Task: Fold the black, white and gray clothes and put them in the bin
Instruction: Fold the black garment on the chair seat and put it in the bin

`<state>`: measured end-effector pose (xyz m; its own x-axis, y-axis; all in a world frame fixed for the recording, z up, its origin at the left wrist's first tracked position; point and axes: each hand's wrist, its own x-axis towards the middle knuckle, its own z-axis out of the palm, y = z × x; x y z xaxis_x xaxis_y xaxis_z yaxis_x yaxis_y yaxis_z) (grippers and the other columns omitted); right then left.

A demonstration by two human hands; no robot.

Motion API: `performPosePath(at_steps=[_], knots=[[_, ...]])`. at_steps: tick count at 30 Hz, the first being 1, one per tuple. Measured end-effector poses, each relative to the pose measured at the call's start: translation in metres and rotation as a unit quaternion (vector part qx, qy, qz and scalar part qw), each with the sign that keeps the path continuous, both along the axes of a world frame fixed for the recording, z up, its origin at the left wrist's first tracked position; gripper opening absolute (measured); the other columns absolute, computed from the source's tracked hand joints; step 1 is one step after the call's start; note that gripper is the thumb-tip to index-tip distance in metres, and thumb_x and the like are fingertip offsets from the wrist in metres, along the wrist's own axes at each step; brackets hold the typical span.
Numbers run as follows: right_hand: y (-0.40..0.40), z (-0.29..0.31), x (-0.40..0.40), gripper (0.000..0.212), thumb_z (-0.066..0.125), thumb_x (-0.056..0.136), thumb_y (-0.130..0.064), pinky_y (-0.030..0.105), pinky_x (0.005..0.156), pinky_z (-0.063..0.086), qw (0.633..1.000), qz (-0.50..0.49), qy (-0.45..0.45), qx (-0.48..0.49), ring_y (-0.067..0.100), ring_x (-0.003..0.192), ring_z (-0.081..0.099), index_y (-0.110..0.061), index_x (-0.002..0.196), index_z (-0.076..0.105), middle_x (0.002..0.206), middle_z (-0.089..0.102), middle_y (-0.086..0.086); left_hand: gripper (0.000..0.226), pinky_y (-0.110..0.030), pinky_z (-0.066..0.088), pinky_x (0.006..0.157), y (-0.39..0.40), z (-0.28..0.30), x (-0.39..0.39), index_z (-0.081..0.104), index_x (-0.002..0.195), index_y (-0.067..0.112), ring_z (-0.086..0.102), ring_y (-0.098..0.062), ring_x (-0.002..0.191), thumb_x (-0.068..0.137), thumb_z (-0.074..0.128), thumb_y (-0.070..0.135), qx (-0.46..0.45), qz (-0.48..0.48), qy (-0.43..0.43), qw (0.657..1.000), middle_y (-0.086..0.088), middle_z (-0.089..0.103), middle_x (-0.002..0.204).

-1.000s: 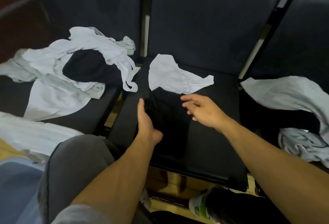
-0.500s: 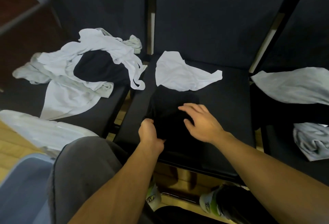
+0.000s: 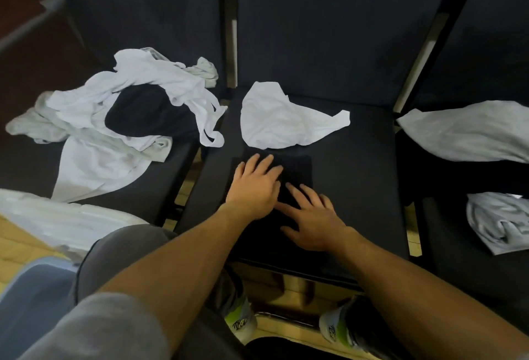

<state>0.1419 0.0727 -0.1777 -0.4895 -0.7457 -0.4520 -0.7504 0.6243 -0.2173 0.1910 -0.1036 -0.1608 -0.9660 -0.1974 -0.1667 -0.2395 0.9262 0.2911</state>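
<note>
Head view is showing both hands lying flat, fingers spread, on a folded black cloth garment point(image 3: 297, 167) on the middle dark padded chair seat point(image 3: 357, 187): left hand point(image 3: 253, 187) beside right hand point(image 3: 315, 216). A crumpled white cloth piece point(image 3: 280, 119) is sitting just behind it. A tangled white, gray and black clothes pile point(image 3: 114, 119) is covering the left seat; gray garments point(image 3: 469, 130) are lying right. A blue-gray plastic bin point(image 3: 31, 296) is showing lower left.

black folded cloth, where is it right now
In the head view the black folded cloth lies mid-seat on the middle chair, under both flat hands, just below the white garment.
</note>
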Motion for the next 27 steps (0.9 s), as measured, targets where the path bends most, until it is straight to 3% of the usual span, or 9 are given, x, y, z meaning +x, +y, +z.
performPosePath(at_steps=[4, 9, 12, 15, 17, 19, 22, 24, 27], knots=[[0.007, -0.010, 0.001, 0.067, 0.038, 0.099, -0.064, 0.063, 0.121, -0.005, 1.000, 0.007, 0.007, -0.009, 0.027, 0.152, -0.024, -0.057, 0.154, -0.001, 0.166, -0.026, -0.007, 0.063, -0.052, -0.005, 0.126, -0.021, -0.027, -0.017, -0.002, 0.162, 0.039, -0.010, -0.021, 0.157, 0.105, 0.019, 0.058, -0.023, -0.018, -0.095, 0.995, -0.001, -0.007, 0.171], [0.021, -0.021, 0.000, 0.069, 0.034, 0.097, -0.071, 0.056, 0.120, -0.016, 0.999, 0.010, -0.011, -0.035, 0.024, 0.149, -0.032, -0.060, 0.152, -0.006, 0.164, -0.031, -0.010, 0.070, -0.054, -0.010, 0.124, -0.022, -0.045, -0.025, -0.012, 0.160, 0.039, -0.016, -0.018, 0.156, 0.102, 0.017, 0.065, -0.042, 0.023, -0.060, 0.997, -0.004, -0.013, 0.170], [0.021, -0.019, -0.005, 0.073, 0.045, 0.092, -0.073, 0.052, 0.122, -0.009, 0.996, -0.018, -0.030, -0.082, 0.019, 0.153, -0.021, -0.059, 0.153, 0.006, 0.167, -0.017, -0.014, 0.071, -0.053, -0.004, 0.126, -0.023, -0.040, -0.024, -0.004, 0.162, 0.032, -0.011, -0.021, 0.157, 0.103, 0.023, 0.062, -0.017, 0.043, -0.035, 0.998, -0.007, -0.009, 0.171], [0.022, -0.014, -0.011, 0.066, 0.063, 0.086, -0.064, 0.049, 0.116, 0.030, 0.962, -0.170, -0.010, -0.214, 0.026, 0.140, 0.028, -0.050, 0.145, 0.038, 0.153, 0.028, -0.004, 0.081, -0.057, 0.017, 0.120, -0.032, -0.022, -0.024, 0.012, 0.161, 0.014, 0.010, -0.035, 0.154, 0.100, 0.043, 0.057, -0.023, 0.163, -0.012, 0.986, -0.017, 0.009, 0.167], [0.021, -0.011, -0.019, 0.064, 0.070, 0.085, -0.055, 0.045, 0.102, 0.043, 0.921, -0.291, 0.022, -0.259, 0.027, 0.120, 0.041, -0.039, 0.140, 0.042, 0.134, 0.039, 0.003, 0.087, -0.056, 0.030, 0.114, -0.040, -0.005, -0.026, 0.020, 0.155, 0.006, 0.023, -0.039, 0.146, 0.094, 0.056, 0.057, 0.008, 0.250, -0.078, 0.965, -0.019, 0.023, 0.159], [0.016, -0.004, -0.026, 0.076, 0.074, 0.085, -0.047, 0.045, 0.099, 0.046, 0.899, -0.361, -0.039, -0.244, 0.027, 0.116, 0.044, -0.042, 0.144, 0.027, 0.131, 0.039, 0.005, 0.087, -0.053, 0.037, 0.112, -0.045, 0.001, -0.025, 0.029, 0.149, 0.003, 0.034, -0.041, 0.141, 0.090, 0.066, 0.056, 0.060, 0.277, -0.148, 0.947, -0.020, 0.034, 0.151], [0.001, 0.012, -0.028, 0.089, 0.069, 0.086, -0.019, 0.042, 0.082, 0.054, 0.921, -0.319, -0.117, -0.191, 0.025, 0.091, 0.058, -0.054, 0.145, 0.012, 0.114, 0.052, 0.006, 0.060, -0.050, 0.050, 0.103, -0.045, -0.002, -0.018, 0.049, 0.130, 0.005, 0.056, -0.039, 0.122, 0.089, 0.071, 0.043, 0.120, 0.272, -0.164, 0.941, -0.020, 0.055, 0.134], [-0.010, 0.017, -0.027, 0.083, 0.061, 0.084, -0.005, 0.034, 0.063, 0.050, 0.924, -0.287, -0.162, -0.196, 0.023, 0.079, 0.061, -0.056, 0.138, 0.022, 0.100, 0.057, 0.005, 0.039, -0.046, 0.053, 0.097, -0.040, 0.001, -0.016, 0.054, 0.120, 0.008, 0.061, -0.035, 0.112, 0.093, 0.066, 0.033, 0.151, 0.273, -0.133, 0.941, -0.016, 0.062, 0.125], [-0.015, 0.014, -0.028, 0.065, 0.062, 0.085, -0.001, 0.023, 0.050, 0.046, 0.892, -0.306, -0.230, -0.242, 0.019, 0.073, 0.063, -0.051, 0.123, 0.043, 0.115, 0.056, 0.004, 0.049, -0.038, 0.049, 0.089, -0.037, 0.013, -0.021, 0.041, 0.138, 0.007, 0.059, -0.027, 0.110, 0.097, 0.063, 0.021, 0.271, 0.301, -0.068, 0.912, -0.014, 0.057, 0.129]])
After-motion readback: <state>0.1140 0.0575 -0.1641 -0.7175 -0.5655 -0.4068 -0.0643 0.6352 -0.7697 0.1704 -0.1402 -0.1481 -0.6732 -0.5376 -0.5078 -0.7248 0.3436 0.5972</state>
